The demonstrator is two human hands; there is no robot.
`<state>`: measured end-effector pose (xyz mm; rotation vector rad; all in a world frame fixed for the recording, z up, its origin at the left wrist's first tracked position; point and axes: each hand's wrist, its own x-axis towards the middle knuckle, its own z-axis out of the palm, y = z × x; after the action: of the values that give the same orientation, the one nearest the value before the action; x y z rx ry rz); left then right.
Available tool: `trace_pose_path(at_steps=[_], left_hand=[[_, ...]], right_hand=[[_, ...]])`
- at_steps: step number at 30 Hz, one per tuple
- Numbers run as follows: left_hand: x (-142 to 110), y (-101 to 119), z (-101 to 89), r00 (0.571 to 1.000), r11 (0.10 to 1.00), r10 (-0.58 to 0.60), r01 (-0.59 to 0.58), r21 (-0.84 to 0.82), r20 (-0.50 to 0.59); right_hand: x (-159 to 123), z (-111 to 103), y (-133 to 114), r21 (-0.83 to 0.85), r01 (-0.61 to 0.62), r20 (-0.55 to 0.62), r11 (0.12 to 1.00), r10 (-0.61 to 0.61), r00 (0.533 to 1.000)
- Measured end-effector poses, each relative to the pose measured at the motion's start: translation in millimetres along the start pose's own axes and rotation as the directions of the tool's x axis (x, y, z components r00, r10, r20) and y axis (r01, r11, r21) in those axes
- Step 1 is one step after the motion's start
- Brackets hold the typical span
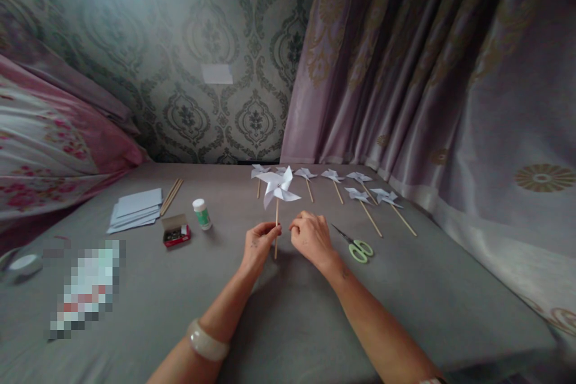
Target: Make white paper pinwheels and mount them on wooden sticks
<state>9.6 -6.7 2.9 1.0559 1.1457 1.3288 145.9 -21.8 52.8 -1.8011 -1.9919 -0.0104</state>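
1. Pinwheel (281, 186), in the head view, stands upright at the middle, its stick (276, 216) pinched between the left hand's (258, 246) closed thumb and fingers, probably low so the blades clear them
2. Right hand (312, 236) is just beside the stick, fingers curled; whether they hold anything, I cannot tell
3. Other pinwheels (359, 195) lie fanned behind, perhaps so blades don't get crushed
4. Scissors (357, 248) lie near the right hand, seemingly for easy reach
5. Paper (137, 207), spare sticks (171, 197), bottle (202, 215) and box (176, 231) sit leftward, likely grouped as supplies
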Motion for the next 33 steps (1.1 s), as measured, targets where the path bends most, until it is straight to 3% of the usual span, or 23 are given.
trace_pose_path(at_steps=[2, 6, 8, 10, 12, 18, 25, 33], left_hand=[[0, 1, 0.2, 1.000, 1.000, 0.000, 0.000, 0.005, -0.002], [-2, 3, 1.4, 1.000, 0.999, 0.001, -0.001, 0.046, -0.007], [-2, 3, 1.5, 1.000, 0.998, 0.004, -0.004, 0.061, -0.008], [-2, 3, 1.1, 1.000, 0.998, 0.011, -0.010, 0.058, -0.002], [-2, 3, 0.3, 1.000, 0.999, 0.018, -0.018, 0.040, 0.005], [-2, 4, 0.0, 1.000, 1.000, -0.002, 0.003, -0.017, 0.010], [2, 0, -0.9, 0.999, 0.998, -0.040, 0.039, -0.056, -0.008], [1, 0, 2.4, 0.999, 0.999, -0.029, 0.030, 0.022, -0.034]], right_hand=[[4, -9, -2, 0.021, -0.042, 0.030, 0.999, 0.041, 0.999], [22, -24, -1, 0.025, -0.167, -0.138, 0.986, 0.169, 0.976], [23, -24, -1, 0.036, -0.145, -0.062, 0.989, 0.147, 0.987], [17, -21, -1, 0.091, -0.045, 0.096, 0.995, 0.037, 0.995], [9, -16, -2, 0.149, 0.003, 0.166, 0.989, -0.028, 0.986], [-14, 2, -6, 0.245, -0.047, 0.048, 0.968, 0.036, 0.998], [-37, 30, -15, 0.512, -0.176, 0.091, 0.841, 0.150, 0.984], [-40, 32, -12, 0.543, -0.217, 0.078, 0.811, 0.208, 0.975]])
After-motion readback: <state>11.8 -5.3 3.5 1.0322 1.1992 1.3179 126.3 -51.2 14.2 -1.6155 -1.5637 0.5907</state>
